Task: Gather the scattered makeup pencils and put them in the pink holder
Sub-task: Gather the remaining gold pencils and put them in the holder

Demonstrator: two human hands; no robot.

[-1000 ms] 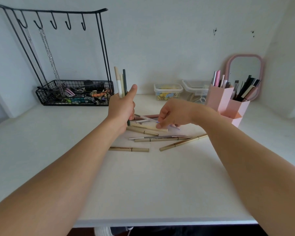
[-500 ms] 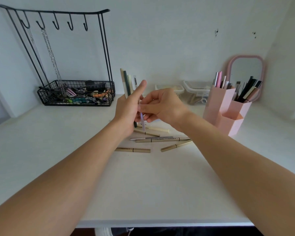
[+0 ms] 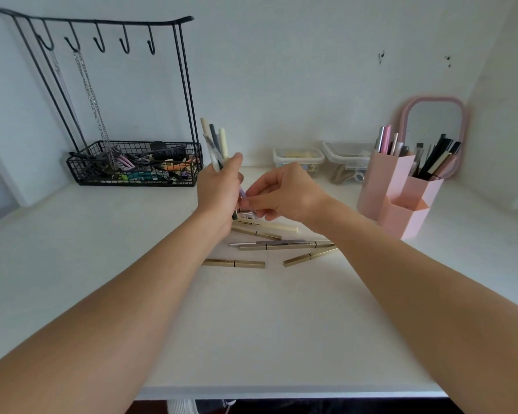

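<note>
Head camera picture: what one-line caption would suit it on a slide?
Left hand grips a bundle of upright makeup pencils; gold pencils lie scattered beside the pink plastic holder.

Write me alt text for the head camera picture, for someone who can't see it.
A person's left hand grips an upright bunch of makeup pencils above a white table, while the right hand pinches their lower ends. More gold pencils lie scattered below; a pink hexagonal holder stands at right, a black wire basket at left.
</note>
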